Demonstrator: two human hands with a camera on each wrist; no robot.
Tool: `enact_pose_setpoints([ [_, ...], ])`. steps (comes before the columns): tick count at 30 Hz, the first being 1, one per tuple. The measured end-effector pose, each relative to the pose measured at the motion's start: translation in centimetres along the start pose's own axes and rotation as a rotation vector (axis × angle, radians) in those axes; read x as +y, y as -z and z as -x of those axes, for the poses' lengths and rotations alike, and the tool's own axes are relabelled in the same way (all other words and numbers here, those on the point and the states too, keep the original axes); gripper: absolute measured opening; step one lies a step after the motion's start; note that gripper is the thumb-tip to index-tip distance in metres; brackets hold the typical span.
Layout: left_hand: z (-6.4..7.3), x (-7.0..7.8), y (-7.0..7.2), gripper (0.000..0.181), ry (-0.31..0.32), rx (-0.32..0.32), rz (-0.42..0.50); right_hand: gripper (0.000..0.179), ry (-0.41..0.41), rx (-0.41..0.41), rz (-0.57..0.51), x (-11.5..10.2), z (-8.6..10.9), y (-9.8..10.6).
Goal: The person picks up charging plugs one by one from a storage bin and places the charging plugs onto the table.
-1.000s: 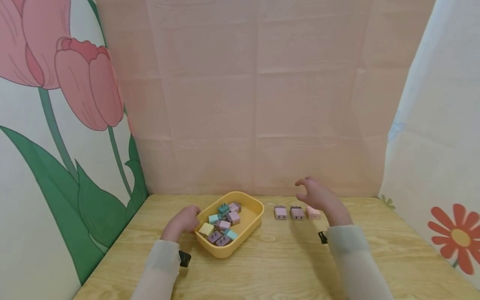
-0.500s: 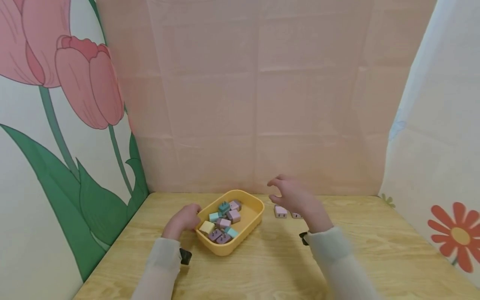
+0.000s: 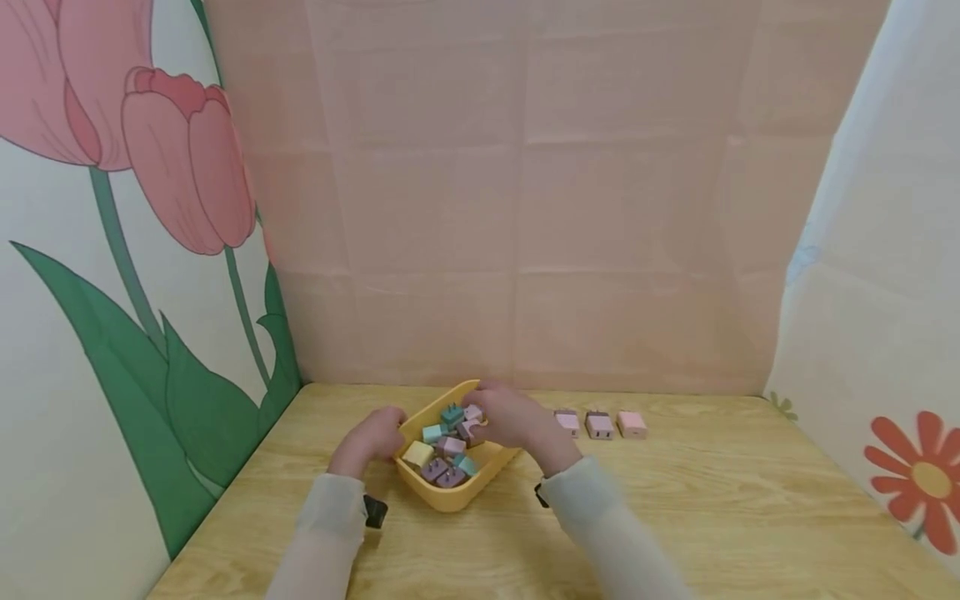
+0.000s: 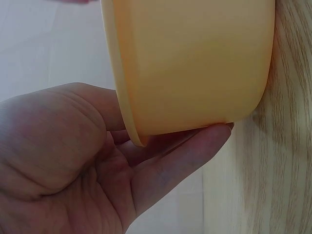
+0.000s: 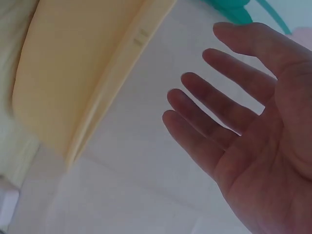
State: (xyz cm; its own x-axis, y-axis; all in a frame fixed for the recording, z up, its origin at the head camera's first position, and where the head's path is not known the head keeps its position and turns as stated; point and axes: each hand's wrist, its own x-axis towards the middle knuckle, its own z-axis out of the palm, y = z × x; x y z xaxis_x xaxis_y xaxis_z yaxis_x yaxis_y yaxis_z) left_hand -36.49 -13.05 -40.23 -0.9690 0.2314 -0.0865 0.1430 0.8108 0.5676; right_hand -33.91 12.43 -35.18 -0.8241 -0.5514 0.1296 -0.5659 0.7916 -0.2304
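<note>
At the left end of a yellow plastic basket (image 3: 450, 500), my left hand (image 3: 369, 442) grips the rim. The left wrist view shows that hand's thumb over the rim and a finger (image 4: 183, 161) along the outer wall. My right hand (image 3: 517, 421) is over the basket's right part, near a pink-and-mauve charger plug (image 3: 470, 430). In the right wrist view its fingers (image 5: 222, 102) are spread and loosely bent, with nothing between them. Several charger plugs lie jumbled in the basket, among them a yellow one (image 3: 418, 454) and a dark teal one (image 3: 452, 415).
Right of the basket three plugs stand in a row on the wooden table (image 3: 720, 500): a pale pink-mauve one (image 3: 567, 422), a mauve one (image 3: 599, 425) and a pink one (image 3: 632, 424). A pink cloth backdrop (image 3: 525, 208) rises behind the table.
My right hand has travelled left from above the row of plugs to over the basket, uncovering the row. My left hand stays on the basket rim.
</note>
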Motion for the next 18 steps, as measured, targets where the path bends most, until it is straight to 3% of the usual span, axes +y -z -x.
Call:
enact_pose_setpoints([
  [10, 0.1, 0.3, -0.2, 0.028, -0.015, -0.001, -0.001, 0.031, 0.081, -0.113, 0.010, -1.9, -0.7, -1.6],
  [18, 0.3, 0.5, 0.1, 0.030, -0.002, -0.003, -0.012, 0.029, -0.016, -0.186, -0.036, -2.1, -0.6, -2.5],
])
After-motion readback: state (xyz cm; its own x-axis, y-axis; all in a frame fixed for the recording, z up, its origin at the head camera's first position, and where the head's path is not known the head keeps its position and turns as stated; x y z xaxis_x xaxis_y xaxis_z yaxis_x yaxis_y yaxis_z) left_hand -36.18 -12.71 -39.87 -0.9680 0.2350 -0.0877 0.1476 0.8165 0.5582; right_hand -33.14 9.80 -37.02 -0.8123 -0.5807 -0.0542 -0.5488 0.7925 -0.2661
